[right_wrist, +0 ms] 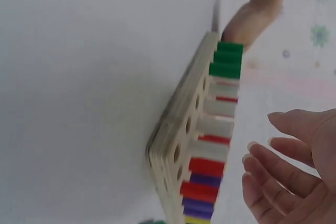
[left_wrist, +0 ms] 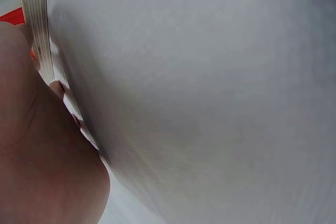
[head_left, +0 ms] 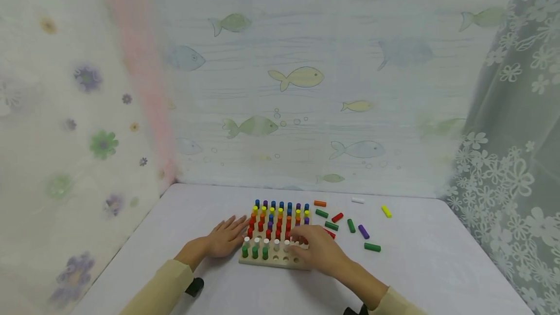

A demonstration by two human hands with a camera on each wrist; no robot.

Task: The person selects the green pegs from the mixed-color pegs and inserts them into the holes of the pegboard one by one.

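A wooden pegboard (head_left: 275, 264) stands on the table, filled with rows of coloured pegs. Its front row holds three green pegs (head_left: 255, 253) at the left, with bare holes (head_left: 286, 258) to their right. Behind them runs a row of white pegs (head_left: 267, 243). My left hand (head_left: 225, 239) rests flat on the table, its fingers by the board's left side (left_wrist: 35, 19). Over the board's front right part hovers my right hand (head_left: 321, 249), hiding some pegs and holes. In the right wrist view its fingers (right_wrist: 262, 174) are loosely bent, apart from the pegs, with nothing between them.
Loose pegs lie to the right of the board: several green ones (head_left: 372, 247), a purple one (head_left: 363, 231), a yellow one (head_left: 386, 211), a white one (head_left: 358, 200), an orange one (head_left: 320, 203) and red ones (head_left: 337, 218). Printed curtains (head_left: 302, 77) surround the white table (head_left: 420, 266).
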